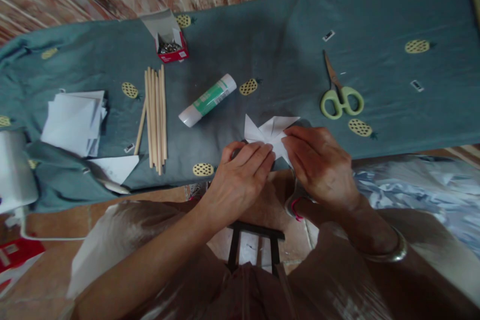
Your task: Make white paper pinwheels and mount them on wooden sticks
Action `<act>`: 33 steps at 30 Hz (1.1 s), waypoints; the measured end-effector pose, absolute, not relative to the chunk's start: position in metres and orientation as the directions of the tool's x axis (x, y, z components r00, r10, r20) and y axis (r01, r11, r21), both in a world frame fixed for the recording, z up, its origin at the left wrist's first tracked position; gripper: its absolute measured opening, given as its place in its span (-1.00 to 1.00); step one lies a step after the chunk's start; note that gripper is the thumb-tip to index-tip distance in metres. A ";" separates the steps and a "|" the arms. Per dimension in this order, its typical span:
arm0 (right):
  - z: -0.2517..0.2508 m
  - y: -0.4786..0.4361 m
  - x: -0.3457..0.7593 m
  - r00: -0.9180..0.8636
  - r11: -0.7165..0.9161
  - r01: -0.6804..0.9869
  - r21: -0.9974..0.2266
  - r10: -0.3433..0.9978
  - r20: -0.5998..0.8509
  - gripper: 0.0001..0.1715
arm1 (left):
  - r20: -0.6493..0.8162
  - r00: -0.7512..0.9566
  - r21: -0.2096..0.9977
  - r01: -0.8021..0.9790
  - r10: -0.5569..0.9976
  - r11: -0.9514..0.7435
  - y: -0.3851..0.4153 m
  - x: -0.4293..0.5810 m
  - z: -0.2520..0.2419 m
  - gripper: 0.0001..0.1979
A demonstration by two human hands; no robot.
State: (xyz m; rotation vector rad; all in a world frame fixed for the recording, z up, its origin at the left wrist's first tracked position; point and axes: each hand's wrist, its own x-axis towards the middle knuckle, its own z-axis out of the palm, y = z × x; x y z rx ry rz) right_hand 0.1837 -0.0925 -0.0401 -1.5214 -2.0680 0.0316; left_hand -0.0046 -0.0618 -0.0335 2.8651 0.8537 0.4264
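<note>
A white folded paper shape [268, 132] with pointed flaps lies at the near edge of a table covered in blue-grey cloth [262, 55]. My left hand [242, 172] presses on its lower left part with the fingers together and bent. From the right, my right hand [318, 162] pinches the paper's lower right flap. A bangle sits on my right wrist. Much of the paper is hidden under both hands.
A glue stick [207, 100] lies just beyond the paper. Several wooden sticks [155, 117] lie to the left, with a stack of white paper [75, 121] further left. An open red box of pins [168, 42] stands at the back. Green scissors [339, 95] lie on the right.
</note>
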 end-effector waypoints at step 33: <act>-0.038 -0.092 0.181 -0.193 0.333 0.876 -0.348 0.905 0.379 -0.77 | 0.184 0.805 0.226 0.523 0.564 -0.822 -0.062 -0.003 -0.030 -0.71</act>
